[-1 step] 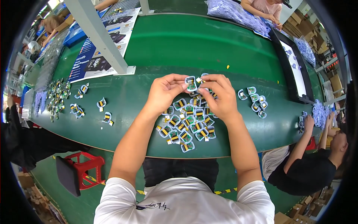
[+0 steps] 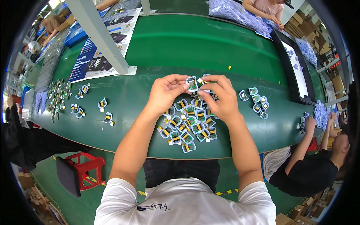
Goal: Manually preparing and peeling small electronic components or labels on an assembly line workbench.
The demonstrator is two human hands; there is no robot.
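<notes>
Above the far end of a pile, my left hand (image 2: 167, 92) pinches a small light-blue plastic housing (image 2: 192, 84) with a green circuit board inside. My right hand (image 2: 221, 95) is beside it, thumb and fingers curled together near the housing's right edge. Whatever those fingertips hold is too small or hidden to tell. A white-and-yellow tab (image 2: 200, 80) shows next to them. Below both hands lies a pile of similar housings (image 2: 187, 123), many with black-and-yellow parts and white tabs. Another housing is partly covered behind my right fingers.
Several housings (image 2: 256, 98) lie to the right and a few more (image 2: 108, 118) to the left, near loose circuit boards (image 2: 58, 95). A grey metal post (image 2: 101, 41) rises at the left by a printed sheet (image 2: 80, 67). A black tray (image 2: 294, 67) and co-workers (image 2: 318, 165) are at the right.
The fingers of my right hand have shifted very slightly beside the housing. My left hand and the pile look the same.
</notes>
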